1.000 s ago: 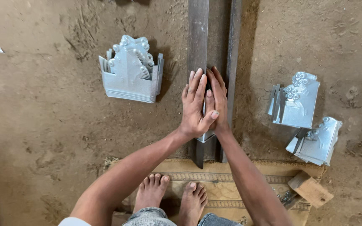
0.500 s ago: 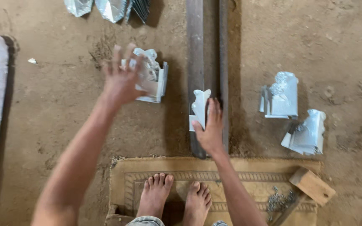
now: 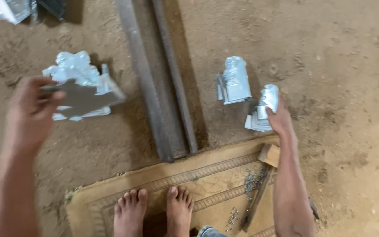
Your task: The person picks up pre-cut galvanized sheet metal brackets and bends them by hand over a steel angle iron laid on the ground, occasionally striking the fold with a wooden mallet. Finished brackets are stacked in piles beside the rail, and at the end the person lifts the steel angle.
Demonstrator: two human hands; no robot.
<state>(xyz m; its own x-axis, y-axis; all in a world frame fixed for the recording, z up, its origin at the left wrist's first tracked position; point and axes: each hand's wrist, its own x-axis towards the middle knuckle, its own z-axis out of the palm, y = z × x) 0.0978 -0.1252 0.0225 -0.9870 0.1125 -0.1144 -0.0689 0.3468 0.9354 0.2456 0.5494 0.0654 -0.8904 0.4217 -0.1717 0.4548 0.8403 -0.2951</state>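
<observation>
Left of the steel channel [image 3: 154, 83], the left hand [image 3: 31, 109], empty and spread half a second ago, now pinches a flat metal sheet [image 3: 86, 98]; right of it, the right hand [image 3: 279, 118] has left the channel and grips a silver pressed piece [image 3: 264, 109].

A flat grey metal sheet piece [image 3: 84, 98] is sitting tilted at the left, over a silvery embossed stack [image 3: 77, 70]. Another silvery stack [image 3: 262, 112] is lying on dirt at the right.
</observation>
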